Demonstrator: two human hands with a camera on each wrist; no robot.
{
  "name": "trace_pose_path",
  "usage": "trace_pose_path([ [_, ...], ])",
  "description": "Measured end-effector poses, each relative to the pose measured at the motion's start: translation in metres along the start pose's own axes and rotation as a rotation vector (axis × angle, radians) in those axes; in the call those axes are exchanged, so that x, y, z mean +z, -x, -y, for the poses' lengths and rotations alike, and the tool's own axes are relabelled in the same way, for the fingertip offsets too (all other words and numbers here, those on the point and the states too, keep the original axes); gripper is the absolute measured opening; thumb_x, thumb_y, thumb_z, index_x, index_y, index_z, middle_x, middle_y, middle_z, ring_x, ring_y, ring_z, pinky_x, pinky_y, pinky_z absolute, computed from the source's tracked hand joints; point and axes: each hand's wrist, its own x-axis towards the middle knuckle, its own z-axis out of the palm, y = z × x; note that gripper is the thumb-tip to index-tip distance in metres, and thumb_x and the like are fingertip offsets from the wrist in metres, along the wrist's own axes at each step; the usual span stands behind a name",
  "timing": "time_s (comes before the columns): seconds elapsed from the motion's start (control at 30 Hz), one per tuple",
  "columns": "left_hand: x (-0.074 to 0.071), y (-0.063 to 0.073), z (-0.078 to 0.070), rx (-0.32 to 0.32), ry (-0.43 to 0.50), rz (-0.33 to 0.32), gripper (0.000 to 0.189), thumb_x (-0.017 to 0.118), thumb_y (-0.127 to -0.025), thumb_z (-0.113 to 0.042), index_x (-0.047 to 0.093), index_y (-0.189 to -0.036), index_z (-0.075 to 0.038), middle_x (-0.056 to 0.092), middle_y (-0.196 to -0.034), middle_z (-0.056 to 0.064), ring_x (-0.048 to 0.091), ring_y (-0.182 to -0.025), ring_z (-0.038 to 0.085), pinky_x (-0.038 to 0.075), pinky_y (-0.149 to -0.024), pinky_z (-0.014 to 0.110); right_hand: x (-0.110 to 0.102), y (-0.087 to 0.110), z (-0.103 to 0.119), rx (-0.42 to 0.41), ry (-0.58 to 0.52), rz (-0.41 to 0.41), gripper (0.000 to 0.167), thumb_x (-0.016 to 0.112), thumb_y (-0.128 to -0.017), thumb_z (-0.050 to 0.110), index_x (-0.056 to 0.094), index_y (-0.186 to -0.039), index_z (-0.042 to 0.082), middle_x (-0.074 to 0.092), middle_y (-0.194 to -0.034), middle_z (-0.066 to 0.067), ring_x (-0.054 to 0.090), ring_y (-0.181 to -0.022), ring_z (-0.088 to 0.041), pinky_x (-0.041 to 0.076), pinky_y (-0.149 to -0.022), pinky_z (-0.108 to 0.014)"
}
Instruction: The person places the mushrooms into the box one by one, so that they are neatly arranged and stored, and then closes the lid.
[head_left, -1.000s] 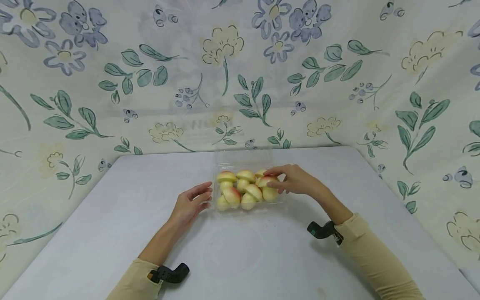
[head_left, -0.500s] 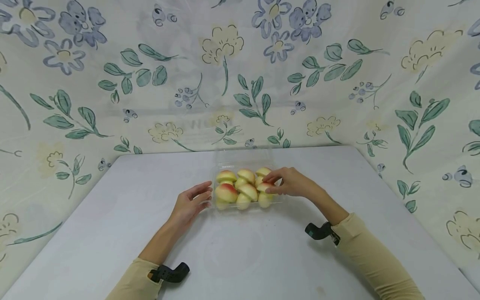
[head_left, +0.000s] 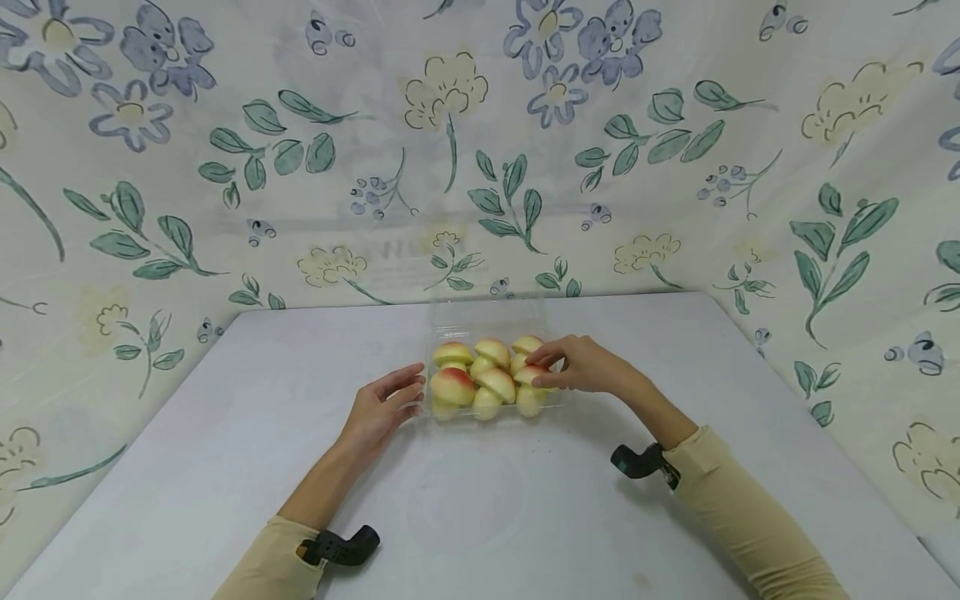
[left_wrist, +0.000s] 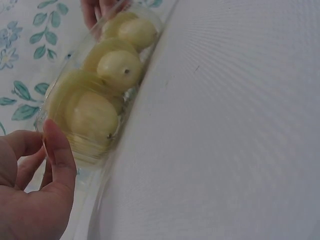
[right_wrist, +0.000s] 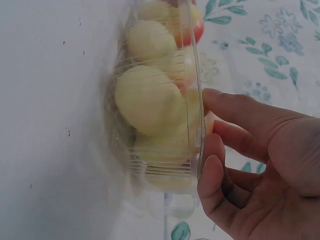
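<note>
A clear plastic clamshell box (head_left: 498, 407) with its lid (head_left: 487, 315) raised at the back stands on the table. It holds several mushroom-shaped pieces (head_left: 497, 386), pale yellow with a red blush on the caps. My right hand (head_left: 581, 367) reaches over the box's right side, its thumb and fingertips about the cap of the front right piece (head_left: 532, 402). In the right wrist view that hand's fingertips (right_wrist: 212, 167) lie against the box rim and partly hide the cap. At the opposite end my left hand (head_left: 378, 408) touches the box's left wall with extended fingers.
White table (head_left: 480, 508) with its far edge close behind the raised lid. A floral cloth (head_left: 480, 167) hangs behind and at both sides. Black cameras are worn on the left wrist (head_left: 341, 547) and right wrist (head_left: 641, 461).
Between one second and half a second ago, pieces in the box turned or shifted, and the right hand moved slightly left and down. Since then almost nothing differs; the left hand stays put.
</note>
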Motion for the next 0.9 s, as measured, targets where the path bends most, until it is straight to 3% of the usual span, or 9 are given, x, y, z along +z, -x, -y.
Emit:
trace_pose_path([
  [0.2,-0.0007,-0.0005,0.0015,-0.006,0.009,0.004,0.053,0.062,-0.096,-0.008,0.042,-0.145,0.003,0.063,-0.107,-0.006,0.060,-0.087,0.005,0.055,-0.074,0.017,-0.0001,-0.0010,-0.0007,0.007,-0.016,0.012,0.041,0.071,-0.091,0.029,0.066,-0.127,0.010,0.070,-0.119,-0.014,0.069,-0.096,-0.025,0.055,-0.063,-0.023],
  [0.47,-0.0011,-0.0004,0.0031,-0.015,0.000,-0.014,0.051,0.062,-0.096,-0.008,0.045,-0.144,0.001,0.063,-0.108,-0.006,0.061,-0.088,0.006,0.056,-0.075,0.018,0.0002,-0.0011,-0.0015,-0.002,-0.047,0.017,0.041,0.070,-0.091,0.026,0.066,-0.127,0.008,0.070,-0.117,-0.014,0.069,-0.076,-0.018,0.054,-0.060,-0.023],
  [0.63,-0.0013,-0.0004,0.0034,-0.006,-0.010,-0.009,0.052,0.061,-0.097,-0.009,0.044,-0.144,0.001,0.062,-0.110,-0.006,0.061,-0.087,0.006,0.055,-0.076,0.018,0.0001,-0.0002,-0.0029,-0.017,-0.056,-0.010,0.039,0.071,-0.091,0.025,0.067,-0.126,0.009,0.070,-0.118,-0.011,0.068,-0.069,-0.021,0.055,-0.059,-0.026],
  [0.9,0.0001,0.0002,0.0011,0.001,-0.008,-0.020,0.049,0.060,-0.097,-0.006,0.046,-0.143,0.001,0.063,-0.109,-0.005,0.061,-0.086,0.005,0.055,-0.075,0.018,-0.0049,0.0007,-0.0032,-0.002,-0.097,-0.029,0.036,0.070,-0.092,0.027,0.068,-0.124,0.010,0.069,-0.122,-0.011,0.070,-0.075,-0.032,0.059,-0.067,-0.041],
])
